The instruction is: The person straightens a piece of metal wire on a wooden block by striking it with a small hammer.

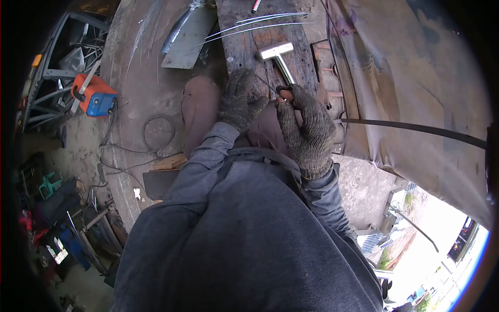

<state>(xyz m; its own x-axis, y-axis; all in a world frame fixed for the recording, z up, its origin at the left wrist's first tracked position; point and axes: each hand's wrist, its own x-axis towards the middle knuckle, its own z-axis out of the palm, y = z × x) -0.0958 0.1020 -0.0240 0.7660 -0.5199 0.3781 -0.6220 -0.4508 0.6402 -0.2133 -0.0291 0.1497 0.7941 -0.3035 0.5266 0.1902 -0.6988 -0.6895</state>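
At the near end of the board (243, 53), we hold a rod (266, 85) pinched in our right hand (307, 125); whether our left hand (239, 101) grips anything, we cannot tell. Just beyond lies our hammer (277, 52), then wires (273, 17) and a sheet (189, 49).

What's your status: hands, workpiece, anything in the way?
Right hand pinching thin rod. Left hand near rod's other end, grip unclear. Hammer lying on wooden board just ahead of right hand, possibly in the way.
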